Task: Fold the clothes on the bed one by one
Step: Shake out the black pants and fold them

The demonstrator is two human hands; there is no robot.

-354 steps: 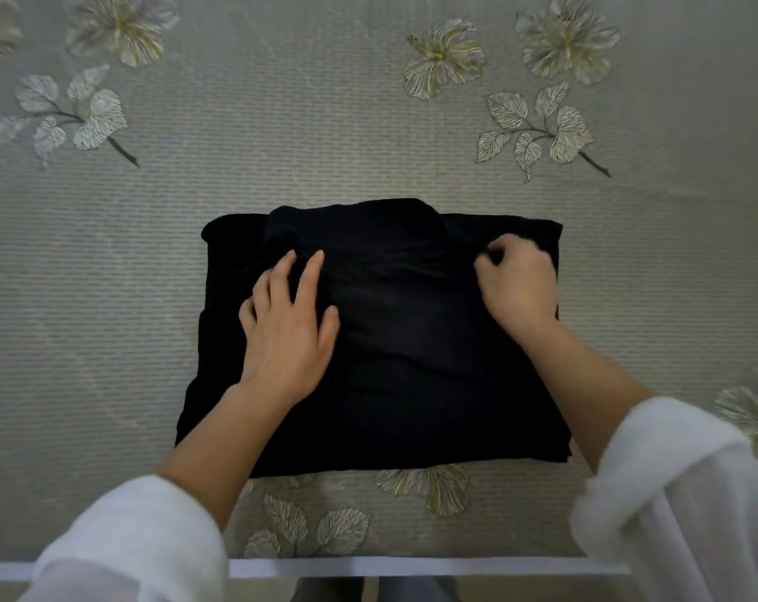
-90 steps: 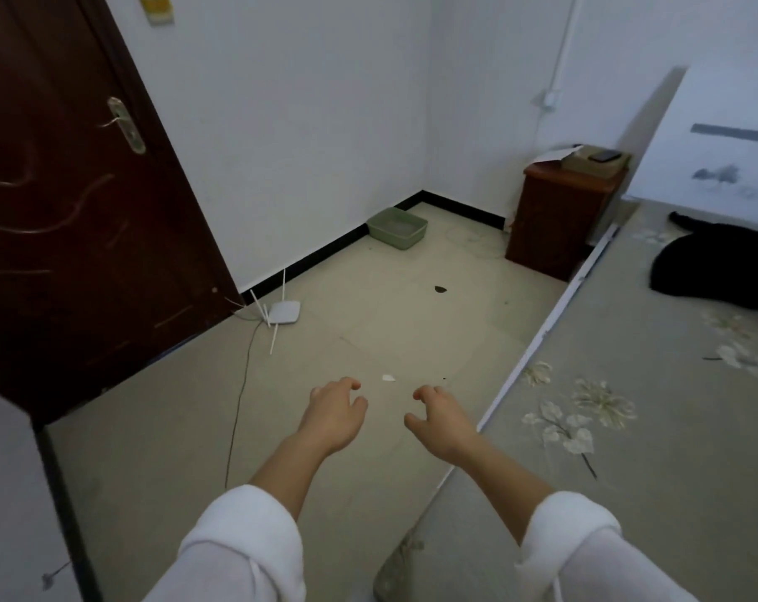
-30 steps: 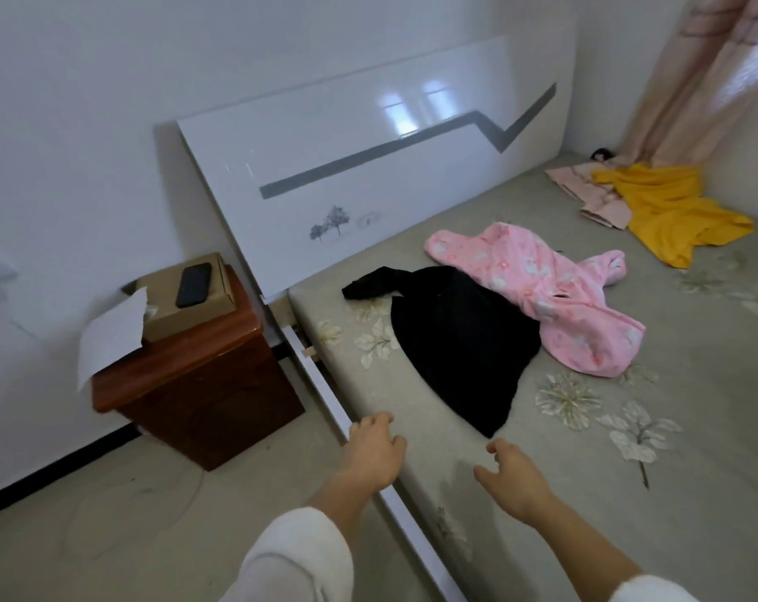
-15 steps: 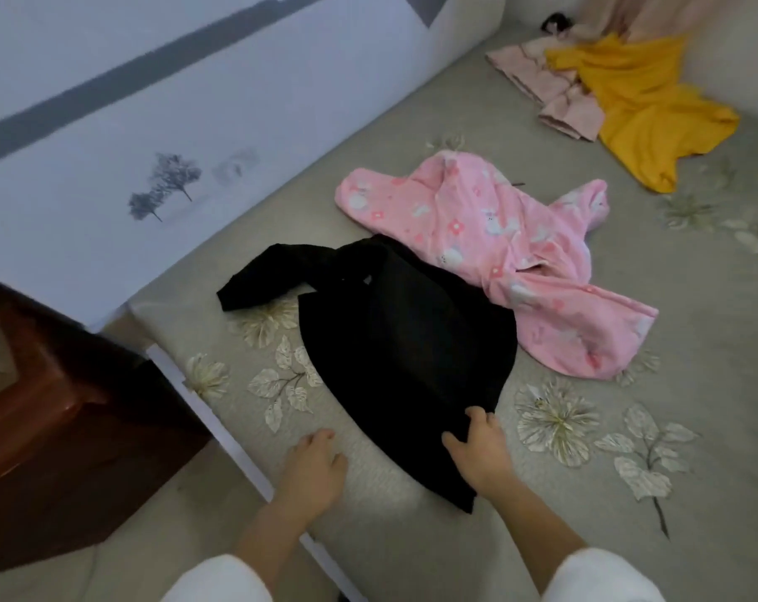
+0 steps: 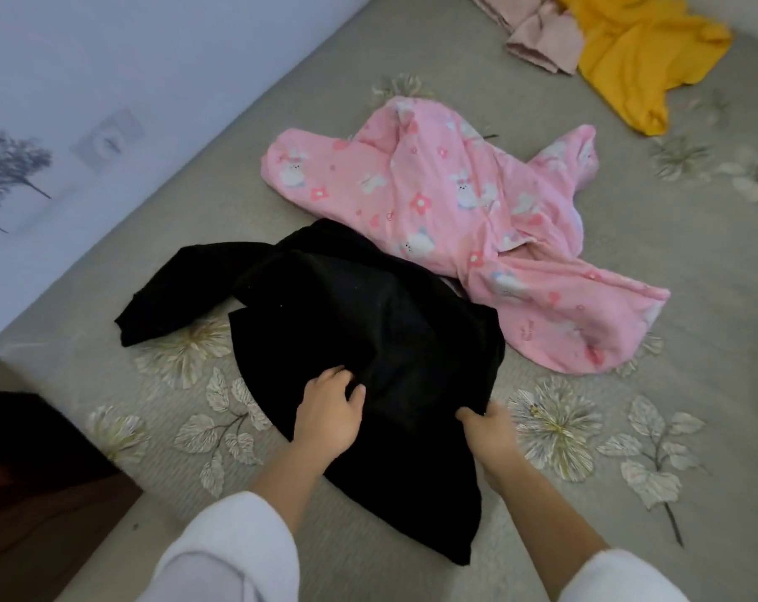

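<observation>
While both hands close on the black garment (image 5: 368, 323), it lies crumpled by the near edge of the bed (image 5: 716, 349), close to the corner at the headboard (image 5: 107, 58), with one sleeve flung toward that headboard. The left hand (image 5: 329, 412) has its fingers (image 5: 342, 378) curled into the cloth at mid-body, bunching it. The right hand (image 5: 488, 427), slightly blurred, appears to pinch the garment's right-hand edge, thumb on top. A pink printed garment (image 5: 455, 202) lies just beyond, touching the black one. A yellow garment (image 5: 637, 50) and a pale pink one (image 5: 542, 41) lie well apart at the far edge.

Step in hand, as judged: drawing the black piece clear for folding. It is best regripped at the shoulders or hem corners so the cloth hangs flat, and pulled toward the near edge so the pink garment does not drag along.
</observation>
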